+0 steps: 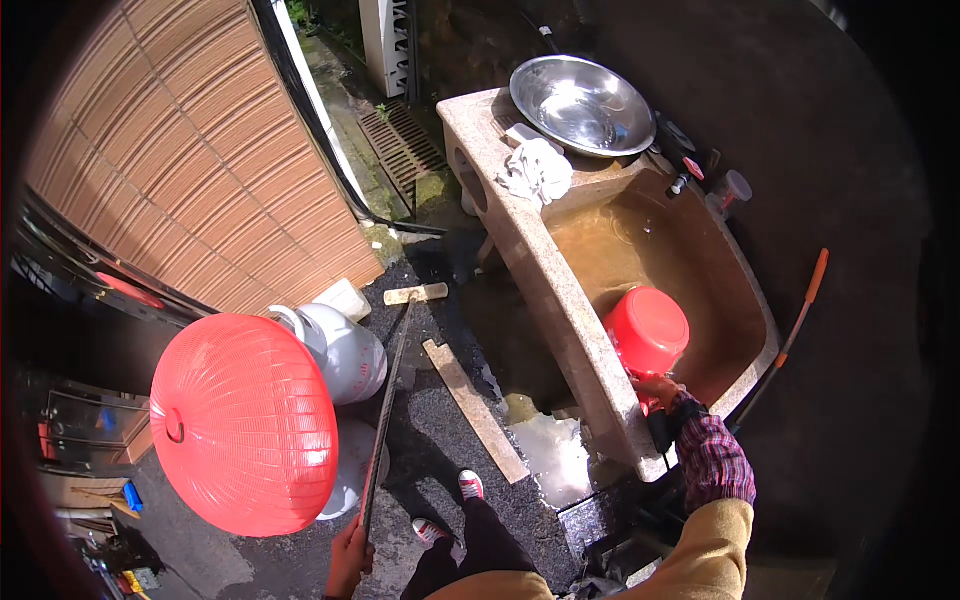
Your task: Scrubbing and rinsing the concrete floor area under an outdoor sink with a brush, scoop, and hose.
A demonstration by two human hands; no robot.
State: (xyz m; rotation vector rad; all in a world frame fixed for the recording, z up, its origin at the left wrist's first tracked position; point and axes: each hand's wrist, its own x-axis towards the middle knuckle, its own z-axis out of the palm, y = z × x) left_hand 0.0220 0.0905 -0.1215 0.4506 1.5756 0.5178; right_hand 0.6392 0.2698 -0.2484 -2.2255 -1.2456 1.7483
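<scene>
My left hand is closed around a long metal pole topped by a pale flat crosshead over the wet ground. My right hand, at the end of a plaid sleeve, grips a red plastic vessel, tilted bottom-up inside the stone sink. Its exact hold is partly hidden. Brownish water lies in the basin. A white cloth and a steel bowl sit at the sink's far end.
A large red lantern-like dome and white gas cylinders stand left. A loose board lies between my feet and the sink. A tiled wall, a drain grate and an orange-handled pole are also in view.
</scene>
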